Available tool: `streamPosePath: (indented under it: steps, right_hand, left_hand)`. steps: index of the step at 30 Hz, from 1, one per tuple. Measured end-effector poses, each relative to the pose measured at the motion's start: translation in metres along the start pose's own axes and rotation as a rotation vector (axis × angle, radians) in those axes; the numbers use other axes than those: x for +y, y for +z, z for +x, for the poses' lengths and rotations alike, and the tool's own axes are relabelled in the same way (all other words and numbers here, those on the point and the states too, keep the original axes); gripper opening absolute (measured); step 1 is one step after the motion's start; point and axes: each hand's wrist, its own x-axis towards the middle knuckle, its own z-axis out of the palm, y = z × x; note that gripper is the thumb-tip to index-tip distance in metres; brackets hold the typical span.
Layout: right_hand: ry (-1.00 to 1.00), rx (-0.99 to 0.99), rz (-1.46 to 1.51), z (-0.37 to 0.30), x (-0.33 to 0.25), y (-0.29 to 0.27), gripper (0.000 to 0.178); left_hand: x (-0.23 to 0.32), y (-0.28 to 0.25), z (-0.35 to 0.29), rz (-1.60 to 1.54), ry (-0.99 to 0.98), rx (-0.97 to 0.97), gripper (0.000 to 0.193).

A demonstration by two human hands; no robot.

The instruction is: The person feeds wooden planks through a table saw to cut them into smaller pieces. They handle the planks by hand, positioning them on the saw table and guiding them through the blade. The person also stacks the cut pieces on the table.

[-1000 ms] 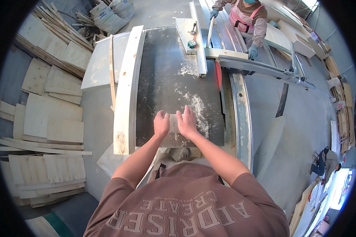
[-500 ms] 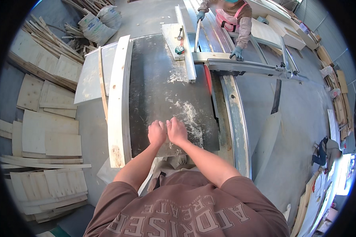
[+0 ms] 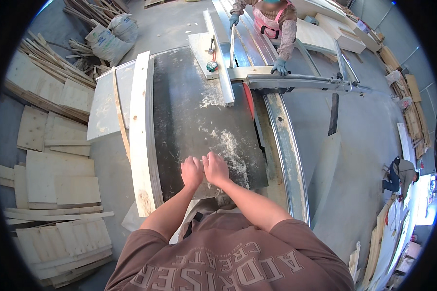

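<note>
My left hand (image 3: 192,172) and my right hand (image 3: 215,169) are close together above the near end of a dark metal saw table (image 3: 179,121). Both have their fingers curled in, knuckles up, thumb sides facing each other. Whatever the fingers may hold is hidden. Just beyond and to the right of them, pale sawdust (image 3: 228,148) is scattered over the tabletop. A long pale wooden board (image 3: 141,131) lies along the table's left edge, apart from my left hand.
A red part (image 3: 249,101) stands by the slot at the table's right. Across the far end are a metal fence (image 3: 224,80) and a crossbar (image 3: 301,81), where a co-worker's gloved hand (image 3: 279,67) rests. Stacked boards (image 3: 58,169) line the left; another person (image 3: 402,174) bends at far right.
The view has shifted slightly, so the table and boards sit a little farther left and lower. My hands stay closed and close together. The co-worker's hands have kept their places.
</note>
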Motion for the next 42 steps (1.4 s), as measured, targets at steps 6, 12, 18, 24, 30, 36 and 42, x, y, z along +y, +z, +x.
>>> streamPosePath:
  steps: [6,12,18,24,30,36,42]
  right_hand:
    - [0.021,-0.044,-0.054,0.001,-0.001,-0.004,0.032]
    - [-0.071,-0.082,-0.094,-0.005,-0.007,-0.038,0.066]
    - [-0.374,-0.396,-0.437,-0.016,-0.044,-0.099,0.101]
    - [-0.401,-0.386,-0.514,-0.001,-0.037,-0.081,0.084]
    - [-0.389,-0.382,-0.425,-0.002,-0.029,-0.081,0.082]
    - [-0.391,-0.379,-0.411,-0.003,-0.022,-0.081,0.084]
    - [-0.391,-0.373,-0.393,-0.007,-0.017,-0.082,0.085]
  left_hand:
    - [0.009,-0.003,0.001,-0.043,-0.013,-0.013,0.04]
    - [-0.005,-0.014,0.007,-0.216,0.007,-0.097,0.041]
    - [0.003,-0.085,-0.011,-0.023,0.553,-0.29,0.109]
    - [0.001,-0.074,-0.005,0.212,0.588,-0.345,0.103]
    - [0.01,-0.075,-0.008,0.216,0.572,-0.324,0.094]
    - [0.013,-0.074,-0.007,0.251,0.566,-0.339,0.097]
    - [0.012,-0.07,-0.011,0.241,0.569,-0.338,0.098]
